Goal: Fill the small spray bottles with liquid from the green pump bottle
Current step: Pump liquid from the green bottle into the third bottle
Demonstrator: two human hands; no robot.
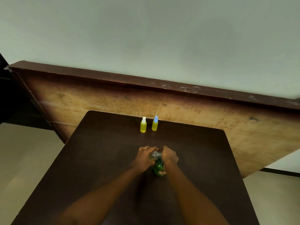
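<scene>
The green pump bottle (158, 167) is dark, translucent green with a clear, greyish pump head (155, 155). It stands near the middle of the dark brown surface (105, 143), seen from above and slightly blurred. Both hands close on its top. The left hand (143, 157), a ring on one finger, has its grip curled round the pump head from the left. The right hand (169, 155) has its grip curled against the same head from the right. The green body shows below and between the two wrists. Well apart from the hands, near the far edge, stand a white-capped spray bottle (143, 126) and a blue-capped spray bottle (155, 125). They are upright, side by side and not touching, both holding yellow liquid.
</scene>
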